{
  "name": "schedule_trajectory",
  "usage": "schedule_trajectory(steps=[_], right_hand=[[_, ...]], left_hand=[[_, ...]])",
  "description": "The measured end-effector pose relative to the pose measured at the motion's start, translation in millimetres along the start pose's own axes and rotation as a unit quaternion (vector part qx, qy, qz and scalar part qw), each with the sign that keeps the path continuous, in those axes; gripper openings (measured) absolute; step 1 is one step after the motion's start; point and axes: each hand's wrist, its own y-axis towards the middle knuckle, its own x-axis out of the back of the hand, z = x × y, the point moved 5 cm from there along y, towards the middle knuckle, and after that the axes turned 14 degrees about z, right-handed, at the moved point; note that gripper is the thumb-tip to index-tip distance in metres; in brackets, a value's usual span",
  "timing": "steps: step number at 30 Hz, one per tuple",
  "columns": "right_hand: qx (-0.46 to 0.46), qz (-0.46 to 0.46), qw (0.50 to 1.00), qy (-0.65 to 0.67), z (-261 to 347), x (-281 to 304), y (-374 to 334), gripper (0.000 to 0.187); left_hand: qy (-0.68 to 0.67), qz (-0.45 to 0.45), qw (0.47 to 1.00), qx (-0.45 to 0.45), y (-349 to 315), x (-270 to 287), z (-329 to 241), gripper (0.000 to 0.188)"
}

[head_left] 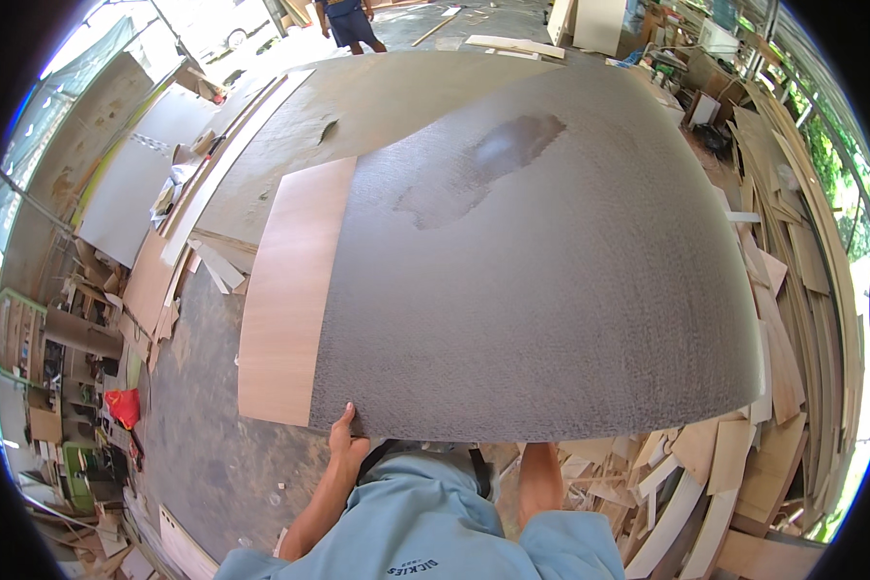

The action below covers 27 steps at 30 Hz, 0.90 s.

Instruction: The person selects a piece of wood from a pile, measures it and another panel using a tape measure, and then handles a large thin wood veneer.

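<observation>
A large dark grey-brown sheet (541, 280) with a mottled surface spreads out in front of me, its near edge close to my body. An irregular darker patch marks its far part. Along its left side runs a pale pinkish wood-toned panel (295, 300); whether it lies under the sheet or is joined to it, I cannot tell. My left hand (345, 437) grips the sheet's near edge by the left corner, thumb on top and fingers underneath. My right forearm reaches below the near edge further right, and the sheet hides that hand.
A wide greyish board surface (396, 97) extends beyond the sheet. Wood strips and offcuts (686, 483) pile up on the right and near right. White boards (164, 135) lean at the left, near cluttered shelves (77, 387). A person (350, 21) stands at the far end.
</observation>
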Motion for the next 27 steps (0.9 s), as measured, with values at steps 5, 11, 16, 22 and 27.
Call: schedule_trajectory(steps=[5,11,16,22,27], right_hand=[[0.01,0.018,0.999,-0.037,4,-22,6,0.037],[0.02,0.036,0.996,-0.081,2,-33,3,0.036],[0.021,0.047,0.992,-0.117,-6,-31,-3,0.035],[0.029,0.047,0.987,-0.153,-4,-13,-5,0.035],[0.032,0.053,0.981,-0.185,-8,-11,-12,0.034]], left_hand=[[0.011,-0.037,0.999,-0.028,-9,-6,3,0.017],[0.007,-0.044,0.998,-0.033,-13,-4,5,0.016],[0.008,-0.048,0.998,-0.034,-7,18,3,0.017],[0.02,-0.03,0.999,-0.04,-15,0,0,0.014],[0.007,-0.041,0.998,-0.047,-15,8,-3,0.011]])
